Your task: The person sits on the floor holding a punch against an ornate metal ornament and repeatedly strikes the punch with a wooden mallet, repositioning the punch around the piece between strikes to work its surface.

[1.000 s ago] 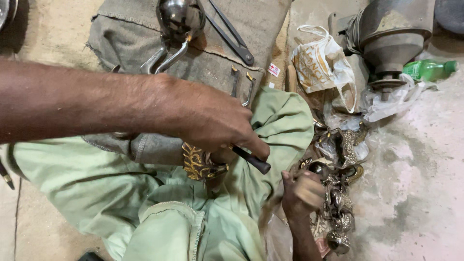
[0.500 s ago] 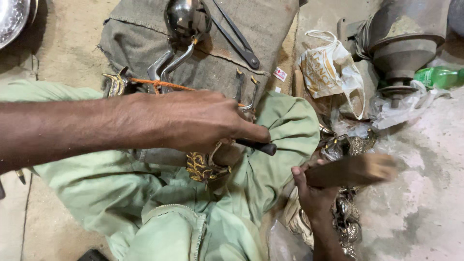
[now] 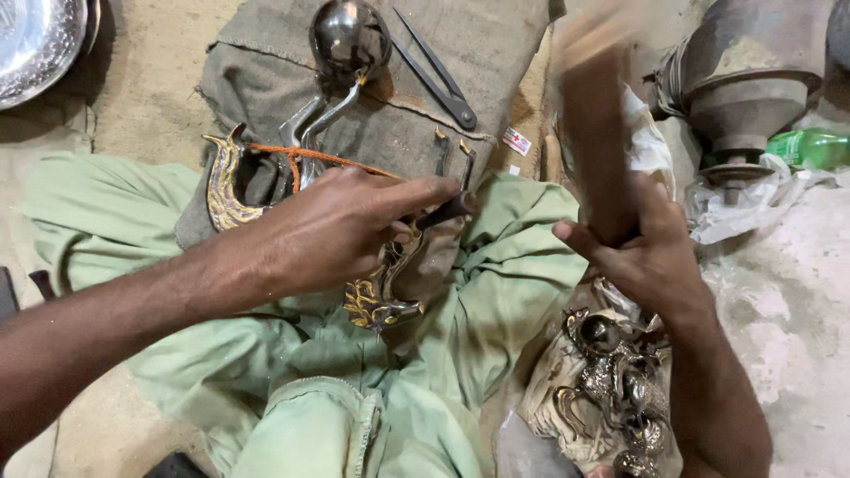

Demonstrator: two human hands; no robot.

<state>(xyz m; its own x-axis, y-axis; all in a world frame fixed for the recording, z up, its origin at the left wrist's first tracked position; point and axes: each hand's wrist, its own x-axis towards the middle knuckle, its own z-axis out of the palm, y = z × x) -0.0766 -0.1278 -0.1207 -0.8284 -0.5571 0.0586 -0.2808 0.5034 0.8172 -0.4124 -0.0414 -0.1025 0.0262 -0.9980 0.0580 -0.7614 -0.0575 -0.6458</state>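
A moment ago my right hand (image 3: 651,257) held its wooden block (image 3: 595,133) low and flat, out by my knee; now the block stands up high and looks blurry, so I think it is swinging. My left hand (image 3: 332,235) has slid a bit to the left, and it keeps its grip tight on a thin dark tool (image 3: 443,212) that pokes out past my fingers. The tip sits right by the gold curvy metal piece (image 3: 381,296) on my green lap (image 3: 496,292). I would say a hit with the block onto the tool is being made ready, so the work on the gold piece is in the middle, not done. My right grip is closed around the low end of the block. Now I count. One block. One dark tool. One gold piece under my left hand, and one more gold curved piece (image 3: 221,181) on the brown sack (image 3: 478,62), tied with an orange string. One shiny round metal thing (image 3: 348,40) with two thin legs. One pair of long black tongs (image 3: 438,71). Two small metal pins (image 3: 452,146) stand at the sack's edge. A heap of shiny little pieces (image 3: 615,381) lies by my right arm, too jumbled to count. One green bottle (image 3: 810,146), one big rusty pot (image 3: 748,75).
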